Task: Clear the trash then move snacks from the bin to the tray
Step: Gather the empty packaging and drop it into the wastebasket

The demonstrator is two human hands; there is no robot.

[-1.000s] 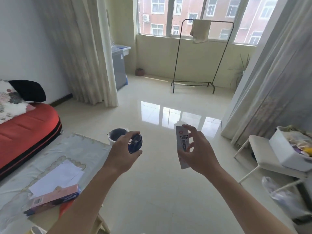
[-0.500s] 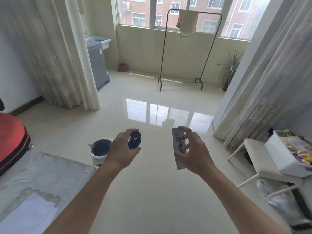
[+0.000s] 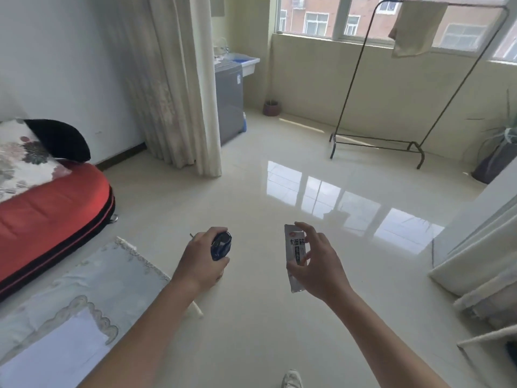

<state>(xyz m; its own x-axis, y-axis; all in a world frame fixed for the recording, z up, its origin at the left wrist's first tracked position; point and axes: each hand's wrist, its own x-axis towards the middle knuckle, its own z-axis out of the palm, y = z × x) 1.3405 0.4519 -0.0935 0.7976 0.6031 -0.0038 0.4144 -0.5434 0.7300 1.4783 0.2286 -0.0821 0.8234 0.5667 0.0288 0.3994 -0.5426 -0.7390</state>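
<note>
My right hand [image 3: 321,266] pinches the white sachet [image 3: 293,247] mid-length above the floor [image 3: 251,317]: probably light, limp, slick; best gripped across its faces. My left hand [image 3: 200,263] curls round a crumpled blue wrapper [image 3: 221,245].

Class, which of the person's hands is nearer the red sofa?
Left. The left hand, holding a blue wrapper, is right of the sofa; the right hand, holding a white packet, is farther right, beyond the left.

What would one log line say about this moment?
left hand: grips dark blue item | right hand: pinches white packet | both over floor
</note>
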